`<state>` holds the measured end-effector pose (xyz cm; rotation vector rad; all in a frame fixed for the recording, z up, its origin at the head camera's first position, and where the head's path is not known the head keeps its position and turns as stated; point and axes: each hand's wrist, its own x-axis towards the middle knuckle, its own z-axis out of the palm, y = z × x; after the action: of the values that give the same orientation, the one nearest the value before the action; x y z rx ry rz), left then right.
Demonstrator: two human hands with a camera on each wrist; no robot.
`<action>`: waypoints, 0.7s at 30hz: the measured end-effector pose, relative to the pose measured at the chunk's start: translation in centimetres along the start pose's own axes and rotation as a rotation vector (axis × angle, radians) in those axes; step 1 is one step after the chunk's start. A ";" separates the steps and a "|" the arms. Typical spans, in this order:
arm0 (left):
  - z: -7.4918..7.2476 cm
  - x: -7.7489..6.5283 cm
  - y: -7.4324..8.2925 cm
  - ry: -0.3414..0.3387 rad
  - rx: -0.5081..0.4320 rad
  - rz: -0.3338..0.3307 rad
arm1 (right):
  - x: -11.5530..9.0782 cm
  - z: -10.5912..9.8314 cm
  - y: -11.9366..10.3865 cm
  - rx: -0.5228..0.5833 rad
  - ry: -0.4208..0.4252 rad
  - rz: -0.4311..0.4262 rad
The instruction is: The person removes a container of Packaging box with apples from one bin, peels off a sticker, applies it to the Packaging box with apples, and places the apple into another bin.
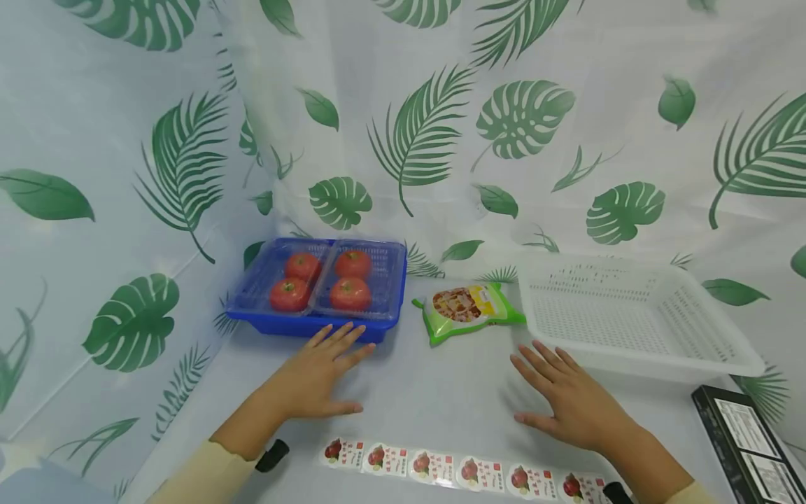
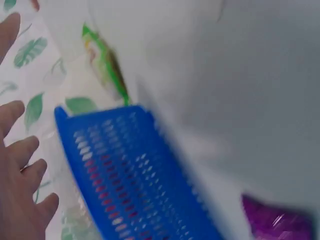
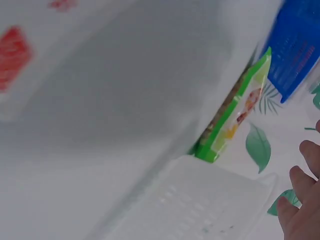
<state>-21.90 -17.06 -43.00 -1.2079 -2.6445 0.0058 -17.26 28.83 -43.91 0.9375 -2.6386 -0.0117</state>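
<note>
My left hand (image 1: 313, 378) hovers with fingers spread at the front edge of a blue plastic basket (image 1: 261, 320). Inside the basket, two clear plastic boxes (image 1: 315, 297) hold red apples (image 1: 350, 294). My right hand (image 1: 569, 399), fingers also spread, is in front of a white plastic basket (image 1: 636, 364) and holds nothing. Between the two baskets lies a green and white snack bag (image 1: 462, 310) with a food picture on it. Below the hands runs a strip of round stickers (image 1: 432, 467) printed with red fruit.
A black box with white labels (image 1: 746, 441) lies at the right edge. A leaf-patterned cloth (image 1: 403, 63) forms the back and left walls. In the left wrist view, a shiny purple thing (image 2: 280, 222) shows at the lower right, its kind unclear.
</note>
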 end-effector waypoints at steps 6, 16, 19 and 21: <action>-1.7 0.6 -2.7 0.200 0.015 -0.157 | 3.6 -0.2 -0.9 0.135 -0.059 0.103; -1.7 1.4 -6.4 0.210 -0.060 -0.485 | 10.8 2.1 -3.2 0.471 -0.151 0.219; -1.4 1.8 -7.2 0.174 -0.081 -0.500 | 13.1 2.8 -3.7 0.581 -0.148 0.258; -1.3 2.1 -7.5 0.148 -0.096 -0.506 | 14.6 3.0 -4.0 0.644 -0.151 0.290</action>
<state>-28.59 -20.56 -40.50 -0.5073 -2.7598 -0.2870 -26.32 16.38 -42.68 0.7290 -2.9441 0.9130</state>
